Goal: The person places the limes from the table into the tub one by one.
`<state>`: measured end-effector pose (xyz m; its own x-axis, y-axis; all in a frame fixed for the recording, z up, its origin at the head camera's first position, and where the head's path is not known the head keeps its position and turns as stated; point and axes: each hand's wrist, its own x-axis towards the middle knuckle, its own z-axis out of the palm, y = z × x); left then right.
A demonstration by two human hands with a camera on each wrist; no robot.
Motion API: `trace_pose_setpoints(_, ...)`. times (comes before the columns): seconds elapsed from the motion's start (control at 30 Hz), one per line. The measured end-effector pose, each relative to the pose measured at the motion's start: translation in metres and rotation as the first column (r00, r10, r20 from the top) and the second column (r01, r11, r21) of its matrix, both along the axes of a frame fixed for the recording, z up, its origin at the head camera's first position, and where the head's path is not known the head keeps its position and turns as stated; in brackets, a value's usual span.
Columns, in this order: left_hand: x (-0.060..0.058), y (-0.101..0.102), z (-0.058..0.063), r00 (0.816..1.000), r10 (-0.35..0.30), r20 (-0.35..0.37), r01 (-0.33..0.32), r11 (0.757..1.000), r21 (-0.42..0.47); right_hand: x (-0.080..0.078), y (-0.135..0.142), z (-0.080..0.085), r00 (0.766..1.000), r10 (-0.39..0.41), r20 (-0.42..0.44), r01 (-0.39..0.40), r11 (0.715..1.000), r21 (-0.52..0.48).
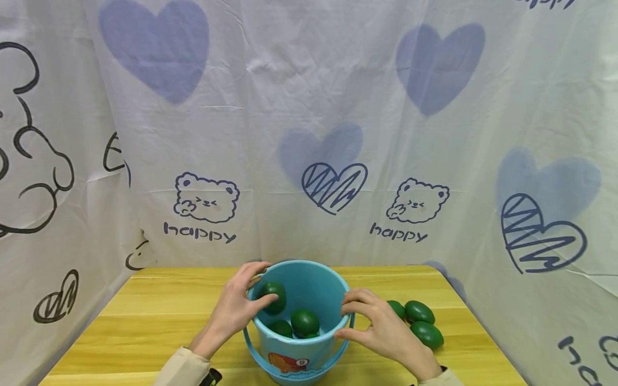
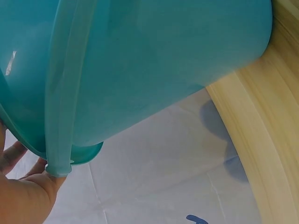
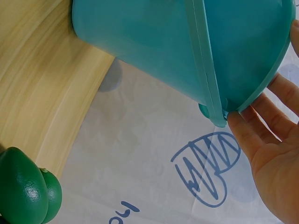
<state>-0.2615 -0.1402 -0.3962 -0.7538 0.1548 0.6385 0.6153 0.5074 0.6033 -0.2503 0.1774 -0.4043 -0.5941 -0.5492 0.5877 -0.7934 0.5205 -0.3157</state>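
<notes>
A light blue plastic bucket [image 1: 299,351] stands upright on the wooden table, its handle hanging down at the front. My left hand [image 1: 237,300] holds the rim on the left, thumb reaching over the inside. On the opposite side my right hand [image 1: 381,324] grips the rim beside the handle joint. Inside the bucket lie several glossy dark green oval fruits [image 1: 305,323], which look like avocados. The left wrist view shows fingers [image 2: 28,191] at the rim by the handle [image 2: 65,93]. In the right wrist view, fingertips touch the rim [image 3: 261,93].
Several more green fruits [image 1: 427,335] lie on the table right of the bucket, close to my right hand. The wooden table [image 1: 159,321] has a light grain. White cloth [image 1: 289,236] with hearts and bears hangs behind and at both sides.
</notes>
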Motion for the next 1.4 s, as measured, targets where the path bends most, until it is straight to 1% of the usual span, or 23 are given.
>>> trace_pose_setpoints(0.07,0.0,0.0,-0.001,1.0,-0.011,0.005,0.011,1.0,0.019,0.0,0.0,0.0,1.0,0.0,0.005,0.0,1.0,-0.001)
trace_pose_setpoints(0.2,0.0,-0.001,-0.001,1.0,-0.004,0.002,0.004,0.999,0.032,0.0,0.0,0.0,1.0,-0.001,0.012,0.001,1.0,-0.002)
trace_pose_setpoints(0.33,0.002,-0.001,-0.001,1.0,0.0,-0.031,0.001,0.999,0.04,0.0,0.0,0.001,1.0,-0.004,0.007,0.004,1.0,-0.005)
trace_pose_setpoints(0.6,0.007,-0.003,0.001,0.994,0.047,-0.102,-0.046,0.999,0.008,0.0,0.0,0.0,1.0,0.0,0.005,0.0,1.0,0.0)
trace_pose_setpoints(0.77,0.009,-0.004,0.002,0.99,0.057,-0.128,-0.057,0.998,0.004,0.001,0.0,0.001,1.0,-0.004,0.013,0.004,1.0,0.014)
trace_pose_setpoints(0.93,0.01,-0.006,0.001,0.987,0.075,-0.141,-0.076,0.997,0.001,0.002,0.002,0.003,1.0,-0.018,0.011,0.018,1.0,0.005)
trace_pose_setpoints(1.03,0.011,-0.007,0.001,0.986,0.073,-0.151,-0.076,0.997,-0.015,0.002,0.006,0.004,0.999,-0.045,0.005,0.045,0.999,-0.021)
trace_pose_setpoints(1.17,0.014,-0.008,-0.001,0.98,0.041,-0.195,-0.054,0.997,-0.061,-0.001,0.012,0.005,0.995,-0.098,-0.022,0.097,0.994,-0.06)
trace_pose_setpoints(1.3,0.018,-0.01,-0.005,0.973,-0.002,-0.231,-0.027,0.992,-0.121,-0.004,0.019,0.004,0.984,-0.178,-0.029,0.176,0.982,-0.073)
trace_pose_setpoints(1.37,0.021,-0.01,-0.007,0.967,-0.009,-0.253,-0.031,0.987,-0.156,-0.006,0.023,0.002,0.975,-0.222,-0.023,0.219,0.973,-0.076)
trace_pose_setpoints(1.4,0.023,-0.01,-0.008,0.964,-0.005,-0.266,-0.044,0.983,-0.177,-0.007,0.024,0.002,0.97,-0.244,-0.018,0.242,0.967,-0.076)
